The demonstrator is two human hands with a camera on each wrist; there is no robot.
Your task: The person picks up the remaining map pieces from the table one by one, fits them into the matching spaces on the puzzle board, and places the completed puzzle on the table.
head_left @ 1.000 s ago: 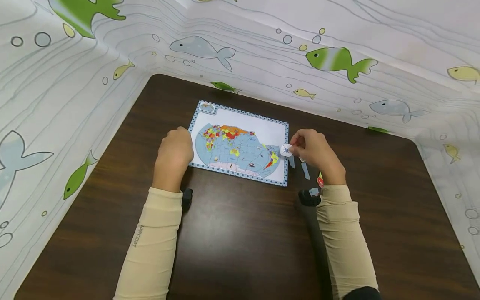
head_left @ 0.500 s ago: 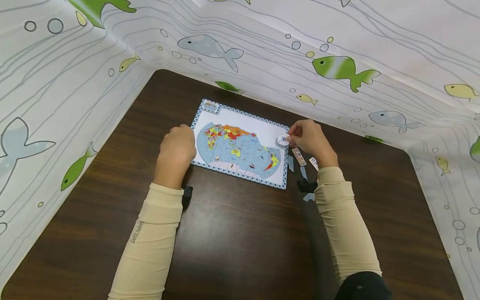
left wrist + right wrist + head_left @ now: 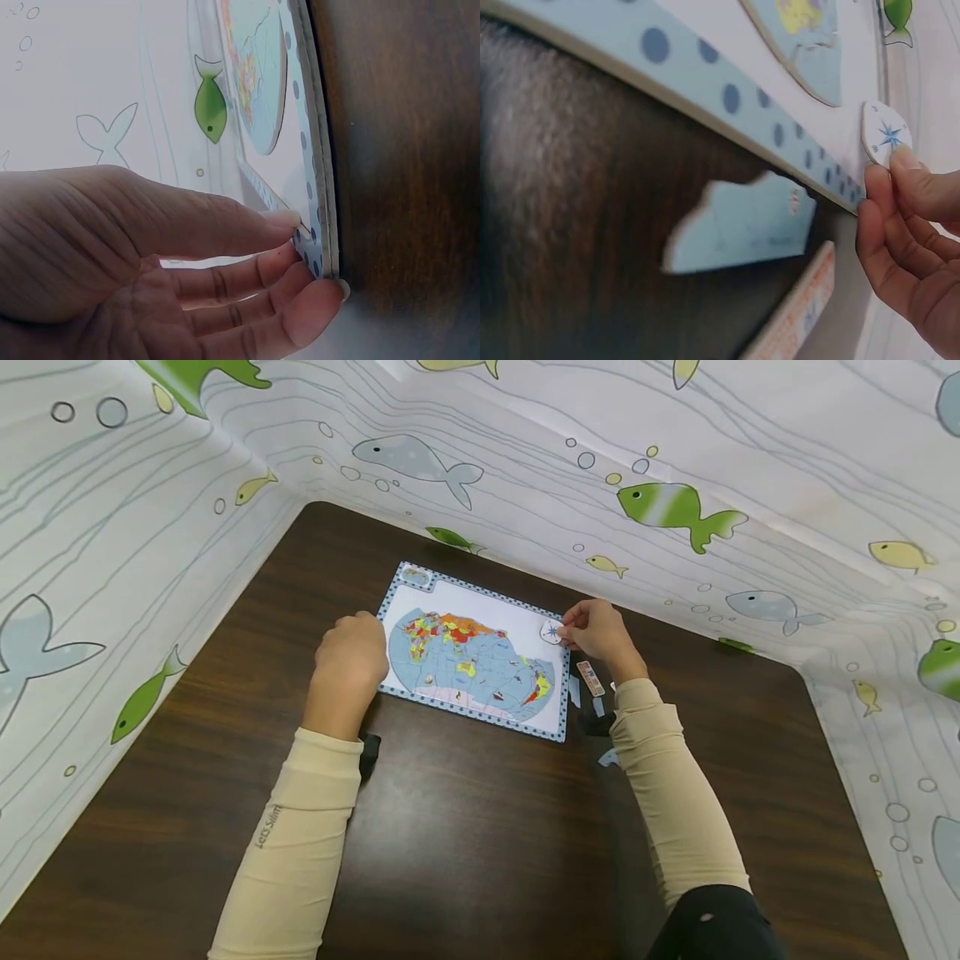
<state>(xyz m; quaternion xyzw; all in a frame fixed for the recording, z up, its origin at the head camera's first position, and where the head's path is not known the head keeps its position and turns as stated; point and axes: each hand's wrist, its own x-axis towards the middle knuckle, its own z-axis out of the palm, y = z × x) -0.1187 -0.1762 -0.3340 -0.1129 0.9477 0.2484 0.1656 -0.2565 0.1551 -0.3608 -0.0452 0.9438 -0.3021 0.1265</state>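
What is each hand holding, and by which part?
The right hand pinches the compass piece by its edge; the left hand grips the puzzle board by its left edge, near a corner.

Compass piece (image 3: 549, 631) and right hand (image 3: 597, 631) now farther in from the right border (image 3: 564, 689), over the white board (image 3: 498, 608).

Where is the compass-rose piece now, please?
In the head view, the right hand pinches the compass-rose piece near the upper-right corner of the map puzzle board.
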